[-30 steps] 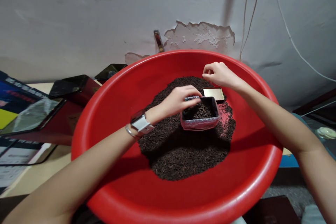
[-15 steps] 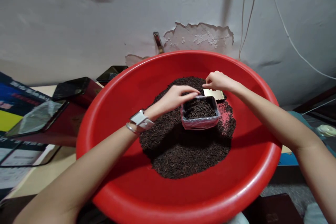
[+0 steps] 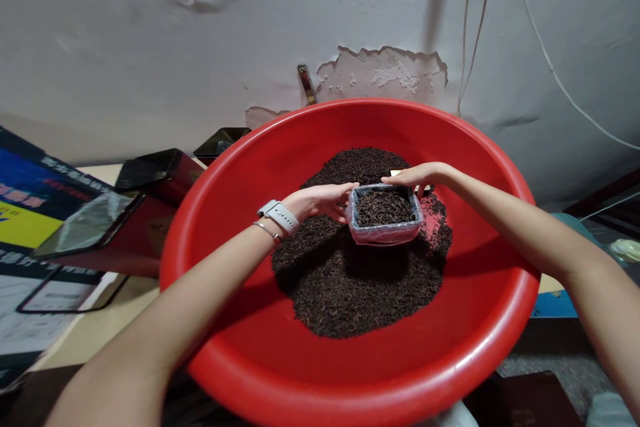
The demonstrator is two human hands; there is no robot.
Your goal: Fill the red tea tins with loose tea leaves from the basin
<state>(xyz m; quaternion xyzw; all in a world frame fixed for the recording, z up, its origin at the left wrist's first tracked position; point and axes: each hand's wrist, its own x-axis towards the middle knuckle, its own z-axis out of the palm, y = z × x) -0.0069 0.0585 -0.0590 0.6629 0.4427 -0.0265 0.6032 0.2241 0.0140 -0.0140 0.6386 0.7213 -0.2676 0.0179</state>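
A rectangular tin (image 3: 385, 235), lined with clear plastic and filled with dark loose tea leaves (image 3: 384, 205), is between my hands, over a wide heap of the same leaves (image 3: 360, 300) in a red basin (image 3: 350, 363). My left hand (image 3: 327, 200) grips the tin's left side, fingers along its wall. At the back right corner, my right hand (image 3: 416, 177) clasps the other side, thumb stretched toward the back rim. Mostly covered by that hand is a pale gold lid (image 3: 397, 172) on the heap.
Left of the basin, an open dark red tin (image 3: 115, 233) with a plastic liner lies tilted beside another dark tin (image 3: 160, 170). A printed box (image 3: 30, 213) stands farther left. Behind is a peeling wall (image 3: 200, 67) with hanging cords (image 3: 475, 33).
My left hand has gone from above the tin's rim to its left side. My right hand has come down and left from over the gold lid onto the tin's right side.
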